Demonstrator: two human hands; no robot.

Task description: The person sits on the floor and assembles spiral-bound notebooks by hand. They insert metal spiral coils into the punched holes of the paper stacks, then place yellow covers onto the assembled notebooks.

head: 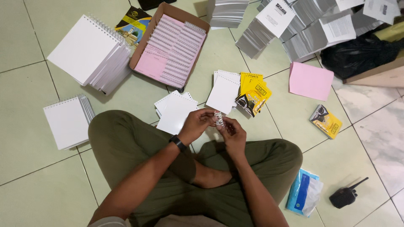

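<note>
Left hand (194, 125) and right hand (232, 131) fingers jointly pinch a white wire binding coil (218, 118), just below the yellow covers (253, 96).

Open brown cardboard box (162, 17) top centre; blue-white plastic packet (304, 193) on floor, lower right.

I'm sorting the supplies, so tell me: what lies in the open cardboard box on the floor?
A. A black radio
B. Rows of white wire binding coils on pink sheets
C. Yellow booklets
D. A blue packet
B: the box holds white coils laid in rows over pink sheets; the yellow booklets, the radio and the packet lie outside it on the tiles.
</note>
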